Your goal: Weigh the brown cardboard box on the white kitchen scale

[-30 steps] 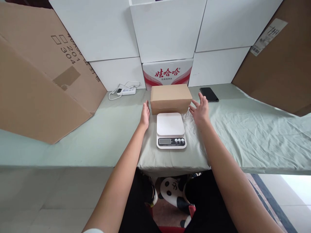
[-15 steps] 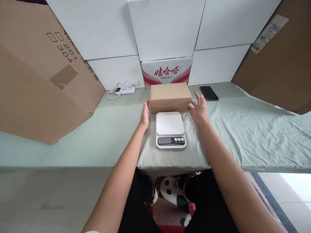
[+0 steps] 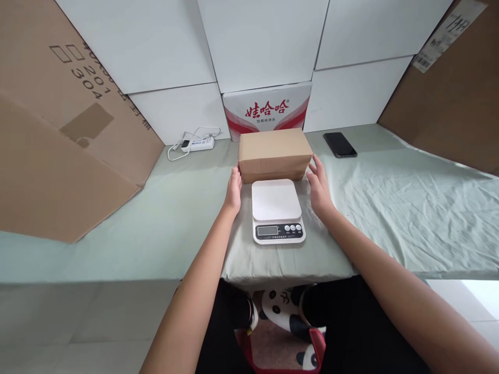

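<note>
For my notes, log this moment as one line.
left hand: on left end of cardboard box | right hand: on right end | box: behind kitchen scale, on table

1. Improvised packing/weighing station, likely in a home.
2. Worktop (image 3: pixel 390 208) draped in green sheet; digital scale (image 3: pixel 277 210) at centre.
3. Large cardboard sheets (image 3: pixel 58 156) and white boxes (image 3: pixel 265 41) stacked behind.
</note>
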`<state>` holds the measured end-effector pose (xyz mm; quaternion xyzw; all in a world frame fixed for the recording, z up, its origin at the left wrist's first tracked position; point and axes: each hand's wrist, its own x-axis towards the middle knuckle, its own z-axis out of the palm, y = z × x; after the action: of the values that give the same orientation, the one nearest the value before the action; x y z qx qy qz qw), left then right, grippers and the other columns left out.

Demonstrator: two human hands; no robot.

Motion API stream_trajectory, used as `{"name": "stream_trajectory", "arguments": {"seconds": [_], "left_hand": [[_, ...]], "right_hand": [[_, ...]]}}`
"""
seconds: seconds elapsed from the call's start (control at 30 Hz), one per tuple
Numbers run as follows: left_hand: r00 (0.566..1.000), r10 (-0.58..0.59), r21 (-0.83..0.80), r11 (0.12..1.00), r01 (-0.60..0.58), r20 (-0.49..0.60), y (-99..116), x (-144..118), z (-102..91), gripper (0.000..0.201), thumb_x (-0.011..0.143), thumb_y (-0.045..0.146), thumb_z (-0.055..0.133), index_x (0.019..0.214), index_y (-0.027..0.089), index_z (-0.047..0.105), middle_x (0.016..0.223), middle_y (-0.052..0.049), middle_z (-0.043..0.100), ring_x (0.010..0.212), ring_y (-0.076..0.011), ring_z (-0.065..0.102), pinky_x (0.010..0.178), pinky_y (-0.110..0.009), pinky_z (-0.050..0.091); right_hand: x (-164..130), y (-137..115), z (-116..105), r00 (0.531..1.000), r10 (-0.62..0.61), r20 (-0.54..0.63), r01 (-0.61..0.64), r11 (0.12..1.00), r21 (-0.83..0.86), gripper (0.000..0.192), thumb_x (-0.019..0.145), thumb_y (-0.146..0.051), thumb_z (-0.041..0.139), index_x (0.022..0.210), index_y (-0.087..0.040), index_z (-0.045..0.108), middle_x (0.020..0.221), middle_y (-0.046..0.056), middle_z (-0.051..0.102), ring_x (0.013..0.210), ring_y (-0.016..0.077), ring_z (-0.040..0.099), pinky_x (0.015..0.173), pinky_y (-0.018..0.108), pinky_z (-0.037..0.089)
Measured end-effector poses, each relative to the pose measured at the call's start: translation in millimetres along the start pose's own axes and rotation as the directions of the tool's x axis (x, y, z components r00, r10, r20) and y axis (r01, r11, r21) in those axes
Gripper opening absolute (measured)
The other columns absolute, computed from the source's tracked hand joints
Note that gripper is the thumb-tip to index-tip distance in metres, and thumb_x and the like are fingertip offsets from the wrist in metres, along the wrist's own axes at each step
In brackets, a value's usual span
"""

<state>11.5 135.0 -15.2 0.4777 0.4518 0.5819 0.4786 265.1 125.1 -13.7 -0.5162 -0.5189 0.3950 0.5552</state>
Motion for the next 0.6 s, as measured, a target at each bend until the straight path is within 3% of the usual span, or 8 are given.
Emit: {"name": "stream_trajectory", "arguments": {"seconds": [0.13,0.33,0.43,0.6], "left_hand": [[1.0,-0.02,-0.005,1.0,0.02,0.007,3,-4,0.1,0.082,0.111,0.078,0.026,0.176,0.032,0.045,0.189,0.001,0.039,0.179,-0.0237,0.027,0.146,-0.038,0.025],[0.998,-0.05,-0.018,0.999,0.049,-0.032,9,-4,-2.9,0.082,0.113,0.075,0.023,0.179,0.029,0.037,0.191,0.0,0.032,0.179,-0.023,0.027,0.146,-0.037,0.025],[0.997,-0.057,0.0,0.998,0.057,-0.044,10,-3,-4.3,0.086,0.111,0.078,0.021,0.18,0.03,0.036,0.192,0.001,0.03,0.18,-0.0221,0.025,0.145,-0.036,0.025],[0.998,-0.046,0.002,0.999,0.046,-0.031,11,-3,-2.7,0.086,0.111,0.078,0.025,0.179,0.027,0.038,0.191,-0.002,0.033,0.179,-0.024,0.027,0.145,-0.037,0.027]], "right_hand": [[-28,-23,-18,0.988,0.153,0.02,-0.15,0.982,-0.111,0.077,0.098,-0.063,0.068,0.17,-0.048,0.043,0.183,0.003,0.047,0.178,0.0411,0.031,0.143,0.075,0.03],[-53,-50,-37,0.996,0.026,0.081,0.002,0.945,-0.328,0.063,0.097,-0.066,0.071,0.157,-0.048,0.062,0.175,0.002,0.059,0.169,0.0509,0.045,0.14,0.082,0.033],[-44,-45,-40,0.995,0.003,0.098,0.031,0.94,-0.34,0.056,0.096,-0.068,0.073,0.148,-0.047,0.07,0.165,0.005,0.069,0.164,0.0547,0.051,0.134,0.089,0.037],[-1,-18,-44,0.996,-0.076,-0.036,0.055,0.913,-0.405,0.062,0.095,-0.069,0.069,0.149,-0.038,0.067,0.166,0.012,0.066,0.16,0.0529,0.056,0.133,0.087,0.037]]}}
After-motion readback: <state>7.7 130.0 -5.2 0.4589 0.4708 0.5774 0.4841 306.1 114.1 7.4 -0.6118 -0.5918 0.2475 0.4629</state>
